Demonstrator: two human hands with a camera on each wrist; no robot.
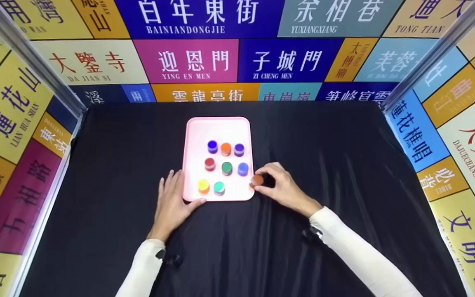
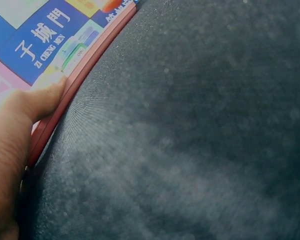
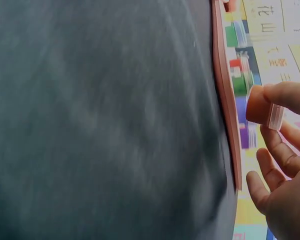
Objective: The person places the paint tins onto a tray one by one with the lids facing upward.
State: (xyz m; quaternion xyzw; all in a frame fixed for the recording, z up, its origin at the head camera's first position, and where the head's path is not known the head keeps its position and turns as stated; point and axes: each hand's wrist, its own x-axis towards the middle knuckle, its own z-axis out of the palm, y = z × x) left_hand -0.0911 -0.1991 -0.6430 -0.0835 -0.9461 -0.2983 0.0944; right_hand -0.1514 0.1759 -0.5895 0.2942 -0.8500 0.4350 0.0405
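On the black cloth lies a pink tray (image 1: 219,128) bearing several small paint pots with coloured lids. My left hand (image 1: 172,206) rests at its near left corner, the thumb (image 2: 47,97) against the near rim and the other fingers fairly straight along the left side. Between thumb and fingertips my right hand (image 1: 285,189) pinches a paint pot with a brown-orange lid (image 1: 257,180), at the tray's near right edge. The right wrist view has this pot (image 3: 259,107) tipped sideways, its clear part toward the hand.
On the tray, a yellow pot (image 1: 203,186) and a teal pot (image 1: 219,188) stand nearest. Behind them are a red pot (image 1: 210,164), a green pot (image 1: 226,168) and a blue pot (image 1: 243,169). An orange pot (image 1: 226,149) stands between two purple-blue ones. Printed panels (image 1: 196,62) enclose the table.
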